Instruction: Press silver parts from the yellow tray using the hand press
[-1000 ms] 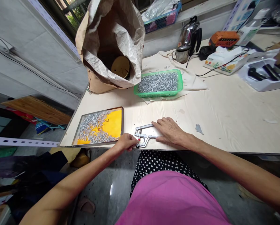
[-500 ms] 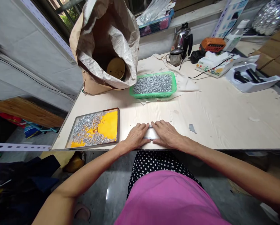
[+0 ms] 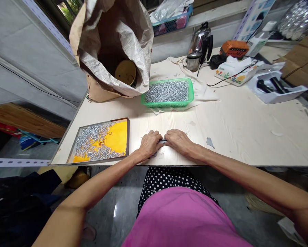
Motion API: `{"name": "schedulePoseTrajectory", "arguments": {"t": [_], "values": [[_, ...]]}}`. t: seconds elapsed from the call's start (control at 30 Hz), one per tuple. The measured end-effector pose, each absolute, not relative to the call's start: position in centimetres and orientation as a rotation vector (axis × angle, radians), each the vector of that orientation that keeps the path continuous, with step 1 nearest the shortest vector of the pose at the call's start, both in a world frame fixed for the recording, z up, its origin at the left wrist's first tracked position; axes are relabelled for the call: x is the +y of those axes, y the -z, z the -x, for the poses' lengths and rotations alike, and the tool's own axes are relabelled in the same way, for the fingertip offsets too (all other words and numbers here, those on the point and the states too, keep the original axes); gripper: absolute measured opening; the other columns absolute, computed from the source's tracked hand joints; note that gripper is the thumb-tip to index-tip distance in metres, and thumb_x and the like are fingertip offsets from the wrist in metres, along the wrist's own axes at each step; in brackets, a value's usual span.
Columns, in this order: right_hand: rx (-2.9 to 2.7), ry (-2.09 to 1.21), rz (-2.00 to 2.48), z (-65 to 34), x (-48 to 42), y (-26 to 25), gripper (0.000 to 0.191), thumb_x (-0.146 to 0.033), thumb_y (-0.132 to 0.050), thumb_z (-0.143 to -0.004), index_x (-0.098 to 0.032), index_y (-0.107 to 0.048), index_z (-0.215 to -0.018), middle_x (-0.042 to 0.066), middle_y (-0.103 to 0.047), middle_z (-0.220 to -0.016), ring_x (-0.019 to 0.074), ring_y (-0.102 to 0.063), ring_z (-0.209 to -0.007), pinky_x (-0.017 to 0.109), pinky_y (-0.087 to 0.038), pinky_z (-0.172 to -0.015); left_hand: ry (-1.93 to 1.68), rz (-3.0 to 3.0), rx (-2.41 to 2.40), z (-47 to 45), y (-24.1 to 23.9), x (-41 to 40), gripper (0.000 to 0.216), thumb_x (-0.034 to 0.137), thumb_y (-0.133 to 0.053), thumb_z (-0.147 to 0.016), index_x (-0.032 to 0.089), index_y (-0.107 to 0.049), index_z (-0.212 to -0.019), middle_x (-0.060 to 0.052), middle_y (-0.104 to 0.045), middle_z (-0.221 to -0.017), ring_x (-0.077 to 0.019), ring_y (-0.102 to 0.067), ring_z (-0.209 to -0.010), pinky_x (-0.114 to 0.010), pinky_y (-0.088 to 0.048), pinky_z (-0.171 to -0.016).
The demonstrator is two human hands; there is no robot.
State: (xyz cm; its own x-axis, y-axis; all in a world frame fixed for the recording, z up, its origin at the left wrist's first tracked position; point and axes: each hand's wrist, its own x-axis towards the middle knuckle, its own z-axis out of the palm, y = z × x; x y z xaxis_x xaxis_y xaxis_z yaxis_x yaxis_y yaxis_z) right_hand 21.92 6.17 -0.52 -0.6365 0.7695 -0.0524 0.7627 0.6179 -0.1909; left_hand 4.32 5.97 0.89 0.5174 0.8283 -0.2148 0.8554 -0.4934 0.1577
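Observation:
Close to the table's front edge, my left hand [image 3: 150, 144] and my right hand [image 3: 179, 141] face each other with a narrow gap between them. Both have their fingers closed on the ends of a thin, flat grey piece [image 3: 163, 141]. Only a slim strip of it shows between the fingertips, and its kind is unclear. To the left lies a shallow tray [image 3: 128, 137] with a yellow base and many small silver screws [image 3: 90, 140]. Beyond my hands stands a green plastic basket [image 3: 192, 94] filled with similar silver screws [image 3: 166, 91].
A large open woven sack [image 3: 140, 51] with a round tin [image 3: 126, 72] inside stands at the back left. A metal kettle [image 3: 200, 41], a cup [image 3: 193, 61], a tissue pack [image 3: 233, 70] and a white tray [image 3: 272, 97] are at the back right. A grey scrap [image 3: 209, 142] lies right of my hands.
The flat piece showed a broad pale face between my hands before; now only a narrow strip shows. My hands have moved slightly away from the table's front edge.

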Motion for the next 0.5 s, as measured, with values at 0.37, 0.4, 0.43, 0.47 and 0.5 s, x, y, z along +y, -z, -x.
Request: {"name": "schedulePoseTrajectory", "arguments": {"t": [0.37,0.4,0.43,0.47,0.5], "values": [[-2.642,-0.403,1.246,-24.3,9.9,1.8,0.022,-0.024,-0.05,-0.095,-0.016,-0.066,-0.109,0.01,-0.065,-0.101,0.0222,-0.055,-0.095,0.032,-0.039,-0.081,-0.259,-2.583,1.429,-5.4,1.8,-0.2,0.051,0.034,-0.06,-0.091,0.012,-0.044,-0.135,-0.02,-0.042,-0.148,-0.0336,-0.035,-0.14,-0.05,-0.034,-0.112],[-2.641,-0.362,1.272,-24.3,10.3,2.0,0.021,-0.022,-0.051,-0.095,-0.016,-0.068,-0.106,0.01,-0.066,-0.101,0.0227,-0.054,-0.095,0.032,-0.039,-0.081,-0.286,-2.58,1.377,-5.6,2.2,-0.9,0.054,0.036,-0.059,-0.092,0.013,-0.042,-0.137,-0.02,-0.041,-0.149,-0.0342,-0.031,-0.142,-0.052,-0.031,-0.114],[-2.647,-0.322,1.286,-24.2,10.8,2.1,0.02,-0.02,-0.052,-0.094,-0.016,-0.069,-0.103,0.01,-0.066,-0.1,0.0232,-0.054,-0.096,0.033,-0.038,-0.081,-0.304,-2.57,1.338,-5.8,2.5,-1.5,0.056,0.039,-0.058,-0.092,0.014,-0.041,-0.139,-0.019,-0.042,-0.149,-0.0341,-0.03,-0.143,-0.054,-0.028,-0.115],[-2.657,-0.292,1.289,-24.0,11.3,2.1,0.019,-0.02,-0.053,-0.093,-0.016,-0.069,-0.101,0.01,-0.066,-0.1,0.0233,-0.054,-0.096,0.033,-0.037,-0.081,-0.315,-2.555,1.31,-5.9,2.7,-1.9,0.055,0.04,-0.056,-0.093,0.015,-0.04,-0.14,-0.018,-0.044,-0.148,-0.0335,-0.031,-0.143,-0.055,-0.026,-0.116],[-2.666,-0.273,1.294,-23.7,11.8,2.0,0.018,-0.021,-0.053,-0.093,-0.016,-0.07,-0.099,0.01,-0.067,-0.1,0.0232,-0.054,-0.096,0.033,-0.037,-0.08,-0.324,-2.538,1.293,-6.0,2.8,-2.1,0.055,0.042,-0.054,-0.094,0.016,-0.04,-0.14,-0.017,-0.046,-0.147,-0.0329,-0.032,-0.143,-0.056,-0.024,-0.116]]}}
